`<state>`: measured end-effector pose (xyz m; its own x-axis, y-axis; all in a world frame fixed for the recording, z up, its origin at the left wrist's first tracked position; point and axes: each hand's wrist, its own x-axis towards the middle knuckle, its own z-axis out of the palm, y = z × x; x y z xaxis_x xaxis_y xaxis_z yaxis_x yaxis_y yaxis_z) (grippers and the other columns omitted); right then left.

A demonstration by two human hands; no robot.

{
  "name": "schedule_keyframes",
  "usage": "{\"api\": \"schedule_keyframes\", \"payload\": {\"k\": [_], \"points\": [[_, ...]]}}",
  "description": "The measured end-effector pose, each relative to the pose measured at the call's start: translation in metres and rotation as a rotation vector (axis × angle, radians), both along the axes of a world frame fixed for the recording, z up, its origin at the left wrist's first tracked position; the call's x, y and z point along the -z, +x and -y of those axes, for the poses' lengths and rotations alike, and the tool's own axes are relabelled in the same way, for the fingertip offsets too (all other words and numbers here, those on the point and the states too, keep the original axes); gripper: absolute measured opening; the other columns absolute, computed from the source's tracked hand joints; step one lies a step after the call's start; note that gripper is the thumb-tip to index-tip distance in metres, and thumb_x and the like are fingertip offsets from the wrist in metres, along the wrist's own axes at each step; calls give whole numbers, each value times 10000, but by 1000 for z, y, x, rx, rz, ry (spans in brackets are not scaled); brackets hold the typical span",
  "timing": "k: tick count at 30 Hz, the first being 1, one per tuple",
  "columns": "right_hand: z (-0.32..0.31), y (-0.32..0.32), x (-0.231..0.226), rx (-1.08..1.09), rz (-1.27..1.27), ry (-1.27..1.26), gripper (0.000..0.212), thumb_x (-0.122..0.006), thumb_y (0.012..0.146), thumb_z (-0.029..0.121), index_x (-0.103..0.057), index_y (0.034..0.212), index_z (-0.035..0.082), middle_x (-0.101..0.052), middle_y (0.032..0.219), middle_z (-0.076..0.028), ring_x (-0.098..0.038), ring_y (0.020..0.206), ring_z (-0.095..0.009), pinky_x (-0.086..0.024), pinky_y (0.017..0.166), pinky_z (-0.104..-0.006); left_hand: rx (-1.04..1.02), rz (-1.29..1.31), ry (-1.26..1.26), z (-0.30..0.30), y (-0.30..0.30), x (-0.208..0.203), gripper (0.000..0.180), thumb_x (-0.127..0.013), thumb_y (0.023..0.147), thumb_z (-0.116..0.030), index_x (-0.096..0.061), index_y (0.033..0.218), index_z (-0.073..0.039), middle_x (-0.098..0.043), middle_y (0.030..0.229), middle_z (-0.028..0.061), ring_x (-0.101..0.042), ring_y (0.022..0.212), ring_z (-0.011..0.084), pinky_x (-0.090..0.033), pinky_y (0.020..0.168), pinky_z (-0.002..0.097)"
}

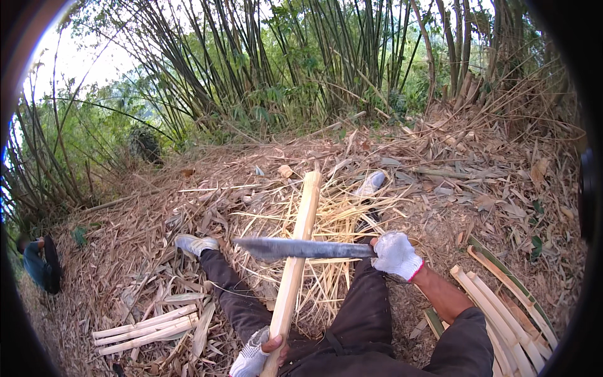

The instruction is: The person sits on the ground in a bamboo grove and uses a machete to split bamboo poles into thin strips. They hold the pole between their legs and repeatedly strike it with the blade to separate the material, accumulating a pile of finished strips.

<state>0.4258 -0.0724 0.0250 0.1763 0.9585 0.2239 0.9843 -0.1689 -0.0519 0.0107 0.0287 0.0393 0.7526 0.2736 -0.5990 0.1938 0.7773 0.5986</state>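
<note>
My left hand [252, 357], in a white dotted glove, is closed round the near end of a pale split bamboo strip [306, 210]. The strip slants up and away between my outstretched legs. In a white glove with a pink cuff, my right hand [396, 255] grips the handle of a machete [333, 249]. Its long, dark, worn blade points left and lies across the strip about midway. Whether the edge bites into the bamboo or only rests on it, I cannot tell. Thin bamboo shavings [342, 223] lie heaped beneath and beyond the strip.
Several long split bamboo strips [487, 298], some green-skinned, lie by my right arm. A few shorter pale strips [147, 328] are stacked at my left. Dry leaves cover the ground. Another person [41, 270] sits at the far left. Bamboo clumps [251, 56] rise behind.
</note>
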Motion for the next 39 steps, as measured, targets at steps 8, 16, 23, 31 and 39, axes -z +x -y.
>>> {"api": "schedule_keyframes", "payload": {"k": [8,16,23,31,39], "points": [[-10,3,5,51,43,24,223,-695,673,278,-642,783,91,-671,711,-111,-680,711,-307,-540,669,-431,-16,-7,18,2,-4,10,415,-715,911,-359,-516,1058,-27,-534,700,79,-528,578,189,-450,522,305],[-15,17,12,156,22,101,218,-689,689,261,-634,786,73,-677,728,-119,-682,734,-313,-546,674,-425,2,-27,14,7,2,-10,407,-706,917,-361,-512,1033,-22,-530,696,68,-522,591,171,-454,534,302],[-20,41,19,258,35,94,205,-676,728,271,-647,804,83,-686,747,-133,-688,741,-315,-551,686,-442,16,-45,51,11,-3,-6,424,-716,904,-367,-497,1035,-29,-524,692,55,-517,607,158,-449,545,301],[-25,42,13,337,-80,79,225,-665,730,261,-671,826,57,-686,774,-189,-689,791,-372,-547,730,-476,19,-77,103,11,-20,13,271,-658,932,-271,-553,1063,-59,-553,698,20,-530,579,119,-449,510,263],[0,40,11,452,-186,235,204,-653,728,215,-659,812,29,-666,749,-216,-675,758,-393,-548,698,-467,-7,-126,404,23,10,-45,209,-633,958,-256,-583,1044,-72,-555,709,-4,-540,581,92,-442,509,245]]}}
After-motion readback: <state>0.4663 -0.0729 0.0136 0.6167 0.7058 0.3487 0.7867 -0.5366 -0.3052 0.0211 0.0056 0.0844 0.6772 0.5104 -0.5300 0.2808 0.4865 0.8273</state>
